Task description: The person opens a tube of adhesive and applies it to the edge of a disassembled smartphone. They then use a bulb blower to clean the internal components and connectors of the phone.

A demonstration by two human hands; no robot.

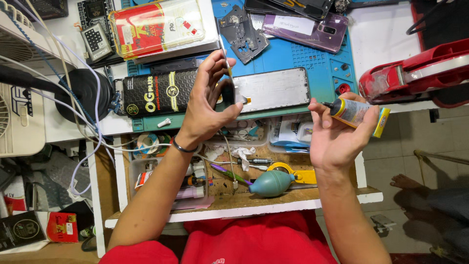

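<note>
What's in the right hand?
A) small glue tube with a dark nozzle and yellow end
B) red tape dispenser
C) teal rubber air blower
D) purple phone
A: the right hand grips the small glue tube; the teal air blower lies on the lower shelf, the purple phone and red tape dispenser sit untouched.

Layout about the work mat point(312, 63). A phone frame point(273, 90) lies on the mat's near edge. Left hand point(207, 105) is raised over the frame's left end, pinching tweezers point(225, 61). Right hand point(337, 134), right of the frame, grips a glue tube point(355, 113). An air blower bulb point(271, 183) lies in the drawer point(244, 198) nearer than the mat. A tape dispenser point(415, 73) sits right of the mat.
</note>
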